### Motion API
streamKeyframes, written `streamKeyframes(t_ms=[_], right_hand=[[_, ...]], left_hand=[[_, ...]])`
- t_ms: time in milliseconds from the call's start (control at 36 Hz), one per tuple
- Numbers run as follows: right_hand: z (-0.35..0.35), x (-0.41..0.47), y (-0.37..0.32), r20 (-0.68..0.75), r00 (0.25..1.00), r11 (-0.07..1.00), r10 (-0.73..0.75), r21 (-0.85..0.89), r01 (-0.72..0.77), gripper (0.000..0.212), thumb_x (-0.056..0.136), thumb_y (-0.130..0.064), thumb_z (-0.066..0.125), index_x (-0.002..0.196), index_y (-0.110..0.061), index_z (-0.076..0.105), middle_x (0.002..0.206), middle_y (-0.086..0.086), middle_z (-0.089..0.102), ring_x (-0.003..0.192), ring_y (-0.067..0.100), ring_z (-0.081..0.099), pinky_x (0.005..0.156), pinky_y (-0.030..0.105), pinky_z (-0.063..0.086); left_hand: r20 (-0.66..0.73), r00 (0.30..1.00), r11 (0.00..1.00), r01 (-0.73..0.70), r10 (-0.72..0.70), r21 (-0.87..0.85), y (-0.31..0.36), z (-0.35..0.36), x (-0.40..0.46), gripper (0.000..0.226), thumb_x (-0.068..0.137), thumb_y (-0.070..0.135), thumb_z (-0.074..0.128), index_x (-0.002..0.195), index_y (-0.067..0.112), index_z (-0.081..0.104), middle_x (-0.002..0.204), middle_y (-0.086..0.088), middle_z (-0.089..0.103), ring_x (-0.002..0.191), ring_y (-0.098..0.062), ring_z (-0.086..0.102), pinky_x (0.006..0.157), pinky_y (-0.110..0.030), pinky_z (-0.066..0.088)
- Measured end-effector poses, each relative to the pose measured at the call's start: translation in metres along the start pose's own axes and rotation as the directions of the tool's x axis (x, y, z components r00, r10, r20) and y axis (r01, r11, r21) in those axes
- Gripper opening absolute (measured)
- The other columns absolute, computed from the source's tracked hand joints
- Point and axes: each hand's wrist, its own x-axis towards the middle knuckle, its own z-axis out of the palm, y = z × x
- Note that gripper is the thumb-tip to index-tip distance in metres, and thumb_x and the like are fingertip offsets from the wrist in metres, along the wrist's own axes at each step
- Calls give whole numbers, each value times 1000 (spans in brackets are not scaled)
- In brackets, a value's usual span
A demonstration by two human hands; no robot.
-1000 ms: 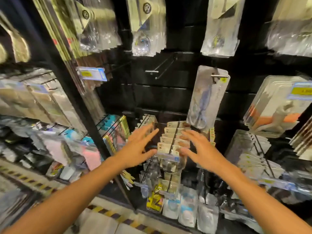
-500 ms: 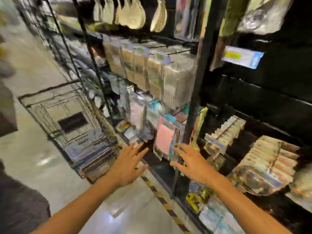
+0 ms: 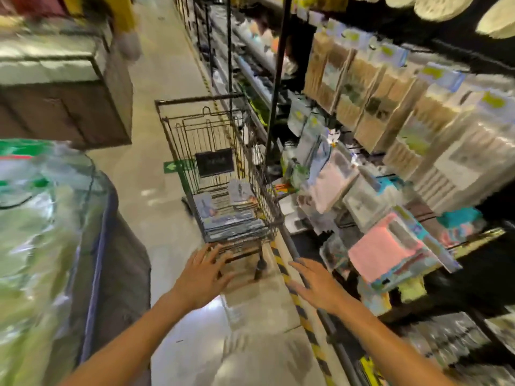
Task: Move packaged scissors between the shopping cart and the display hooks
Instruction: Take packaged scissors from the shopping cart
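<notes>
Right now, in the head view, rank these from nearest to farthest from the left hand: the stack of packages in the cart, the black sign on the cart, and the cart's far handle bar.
From the left hand:
1. Stack of packages, low in the shopping cart, just ahead of the fingers.
2. Black sign, midway up the cart's far end.
3. Handle bar, at the cart's far top edge.

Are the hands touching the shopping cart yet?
Cannot tell. In the head view the left hand overlaps the shopping cart's near end, but blur hides any contact. The right hand is apart.
</notes>
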Motion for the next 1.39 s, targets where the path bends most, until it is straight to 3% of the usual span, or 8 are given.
streamKeyframes(t_ms=[83, 194, 306, 417, 583, 1111, 1250, 1389], right_hand=[[-4, 29, -11, 45, 999, 999, -23, -42, 25, 103, 79, -86, 11, 156, -21, 32, 163, 2, 28, 151, 20, 23, 120, 30, 19], [-12, 69, -11, 51, 996, 995, -78, -51, 80, 128, 63, -95, -7, 155, -17, 33, 162, 4, 30, 151, 19, 22, 120, 28, 18], [-27, 109, -6, 65, 994, 994, -88, -53, 91, 76, 95, -67, 34, 155, -20, 33, 163, 3, 28, 152, 19, 20, 121, 29, 17], [-40, 162, 13, 99, 990, 995, -100, -18, 103, 100, 77, -85, 13, 156, -27, 30, 163, 0, 26, 151, 19, 19, 122, 31, 16], [-74, 249, 35, 170, 971, 984, -171, -19, 176, 70, 96, -66, 38, 154, -27, 35, 161, 4, 31, 150, 24, 24, 122, 35, 21], [-102, 438, 21, 454, 866, 950, -209, -115, 290, 56, 102, -38, 54, 152, -16, 38, 156, 7, 41, 144, 25, 37, 113, 30, 29], [-81, 480, 25, 501, 847, 954, -177, -124, 273, 60, 101, -42, 54, 151, -14, 38, 155, 11, 42, 142, 28, 37, 113, 33, 30], [-55, 528, 36, 514, 845, 966, -146, -110, 234, 62, 102, -42, 52, 155, -16, 33, 158, 8, 37, 147, 26, 31, 119, 37, 27]], left_hand=[[-3, 1000, 999, 26, -26, -30, -24, 6, 13, 122, 63, 88, -33, 162, 32, 12, 171, 0, 7, 158, -28, 2, 127, -47, 2], [10, 998, 997, 68, -67, -44, -44, 8, 35, 120, 64, 87, -32, 163, 32, 8, 171, 2, 1, 158, -26, -4, 127, -46, -2], [53, 994, 994, 99, -97, -43, -49, 4, 65, 128, 57, 88, -37, 163, 31, 5, 171, 1, -3, 158, -26, -9, 127, -45, -5], [80, 988, 990, 138, -134, -41, -53, -2, 105, 127, 54, 88, -38, 162, 32, 0, 171, 1, -5, 157, -26, -11, 126, -44, -8], [103, 971, 975, 221, -217, -32, -54, -13, 165, 127, 55, 86, -40, 163, 31, -2, 171, -1, -5, 157, -27, -11, 127, -44, -8], [320, 838, 865, 493, -443, -95, -93, 26, 317, 138, 43, 76, -53, 162, 25, -6, 170, -7, -12, 156, -35, -12, 124, -51, -7], [381, 809, 843, 524, -449, -121, -122, 42, 346, 76, 99, 64, 1, 163, 23, -4, 170, -8, -10, 156, -35, -12, 124, -51, -9], [454, 775, 807, 563, -439, -179, -139, 63, 373, 68, 106, 56, 14, 163, 23, -4, 170, -5, -13, 157, -31, -14, 126, -49, -9]])
